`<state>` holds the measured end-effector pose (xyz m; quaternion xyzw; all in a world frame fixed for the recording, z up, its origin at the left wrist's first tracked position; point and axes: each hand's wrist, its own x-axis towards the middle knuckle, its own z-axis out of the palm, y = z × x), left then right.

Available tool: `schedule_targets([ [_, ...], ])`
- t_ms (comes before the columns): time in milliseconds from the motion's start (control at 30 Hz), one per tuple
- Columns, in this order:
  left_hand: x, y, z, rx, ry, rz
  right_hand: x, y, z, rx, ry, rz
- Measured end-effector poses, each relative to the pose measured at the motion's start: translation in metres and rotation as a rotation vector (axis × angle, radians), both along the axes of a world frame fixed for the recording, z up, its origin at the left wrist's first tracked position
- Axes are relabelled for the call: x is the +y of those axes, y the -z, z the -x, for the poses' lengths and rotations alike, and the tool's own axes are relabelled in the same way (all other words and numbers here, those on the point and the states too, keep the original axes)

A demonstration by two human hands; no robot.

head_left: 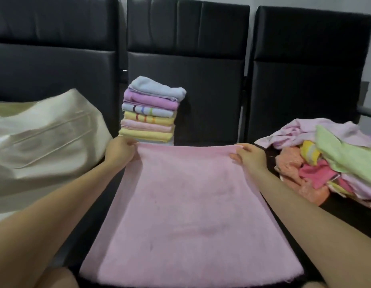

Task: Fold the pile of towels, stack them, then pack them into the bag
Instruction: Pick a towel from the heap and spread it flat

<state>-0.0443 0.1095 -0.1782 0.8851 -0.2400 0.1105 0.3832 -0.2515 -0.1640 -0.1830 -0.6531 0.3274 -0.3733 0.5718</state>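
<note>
Folding step, mid-task. Entry as follows.

- Pink towel: spread flat across centre and lower centre of frame, on dark surface; near edge at bottom of frame, far edge at mid-height.
- Left hand: at far-left corner of pink towel, fingers curled, pinching the edge between thumb and fingertips.
- Right hand: at far-right corner, likewise pinching the hem, thumb on top; underside of fingers hidden by cloth, so depth of grip cannot be told.
- Folded stack: upper centre, just behind the far edge of pink towel, leaning against black chair back; blue on top, then lilac, striped, yellow and pink layers; slight lean to the right.
- Unfolded pile: right edge of frame, mixed pink, green, orange, yellow cloths, well tumbled; much left to fold.
- Cream bag: left of frame, slumped, mouth not clearly visible; probably unpacked as yet.

Judged stage: roughly the middle of folding; stacking under way, packing not yet begun.

Next move, as judged: far edge carried toward near edge to halve the cloth, corners matched, both pinches kept level; then a second fold to match stack width. Placing on top calls for care, given the lean.
</note>
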Motion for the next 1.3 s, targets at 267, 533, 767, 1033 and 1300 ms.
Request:
schedule_targets([
  [267, -0.013, 0.036, -0.024, 0.081, 0.068, -0.199, -0.015, 0.024, -0.036, 0.182, -0.072, -0.002],
  [533, -0.003, 0.033, 0.018, -0.046, 0.182, -0.186, 0.007, 0.023, -0.007, 0.267, -0.114, 0.27],
  [767, 0.01, 0.005, 0.096, -0.13, 0.415, -0.151, 0.057, 0.01, 0.016, 0.237, -0.292, 0.481],
  [1033, 0.056, 0.015, 0.157, -0.19, 0.743, -0.506, 0.141, -0.011, 0.074, 0.487, -0.892, 0.624],
  [1300, 0.086, 0.054, 0.169, -0.439, 0.836, -0.351, 0.173, 0.009, 0.087, 0.671, -0.967, 1.137],
])
